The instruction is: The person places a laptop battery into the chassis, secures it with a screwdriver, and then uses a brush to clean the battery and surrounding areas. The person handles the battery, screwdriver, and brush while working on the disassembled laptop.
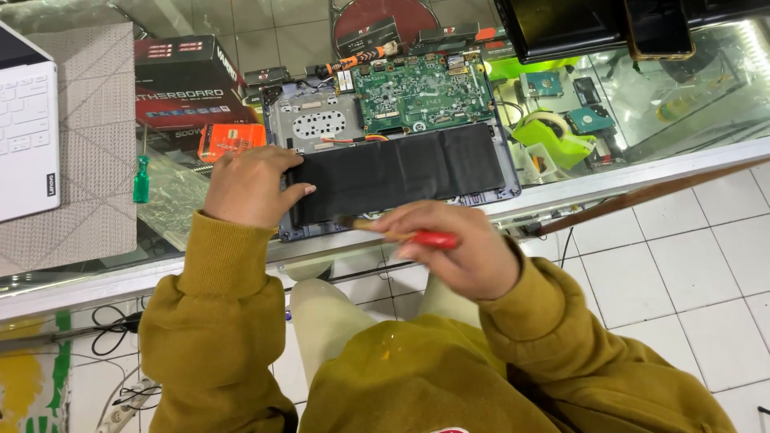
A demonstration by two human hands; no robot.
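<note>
The opened grey laptop chassis lies flat on the glass tabletop at the centre of the frame, its back cover off, and across its lower half runs a long, flat, matte black battery pack, its long axis left to right. Above it sits the glossy green circuit board, studded with small components, beside a pale metal plate pierced with holes.

The left hand rests on the battery's left end, fingers curled loosely over the edge with the thumb lying along the black surface; it presses rather than clasps. The right hand is at the lower centre of the frame, its grip closed around a thin tool with a red handle and wooden shaft, which lies nearly level with its tip pointing left, just below the battery's near edge. So the battery lies just up-frame from that tip, and the left hand is the one already on it.

At the left edge are a small green-handled screwdriver and a white laptop keyboard on a woven mat; an orange-and-black screwdriver lies above the board
</note>
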